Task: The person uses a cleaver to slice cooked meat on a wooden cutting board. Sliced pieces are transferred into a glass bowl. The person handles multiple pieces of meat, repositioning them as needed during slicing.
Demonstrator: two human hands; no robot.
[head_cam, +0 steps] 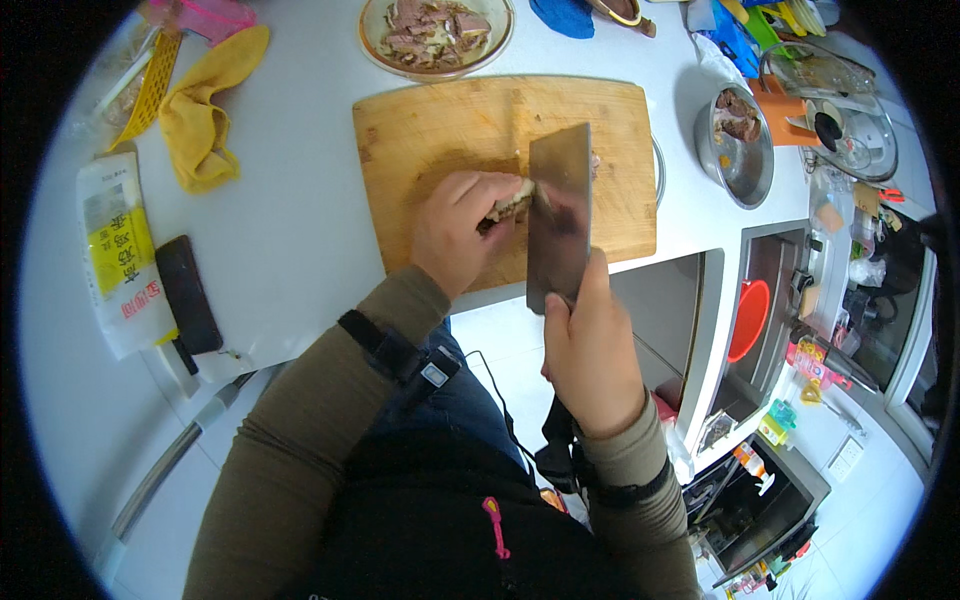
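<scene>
My right hand (596, 356) grips the handle of a Chinese cleaver (559, 214), its broad steel blade standing over a wooden cutting board (427, 112). Under the curled fingers of my left hand (461, 225) is a piece of meat (514, 202), pale along its upper edge and brown below. The meat's right end meets the side of the blade or lies just beside it; the contact is partly hidden. A small scrap of meat (595, 165) shows on the board to the right of the blade. Sliced meat (435, 34) fills a glass bowl (367, 45) beyond the board.
At the right, a steel bowl (754, 191) holds chunks of cooked meat (737, 116). A yellow cloth (199, 127), a noodle packet (124, 255) and a dark phone (189, 294) lie at the left. The counter's front edge runs below the board; a sink with a red basin (748, 321) is farther right.
</scene>
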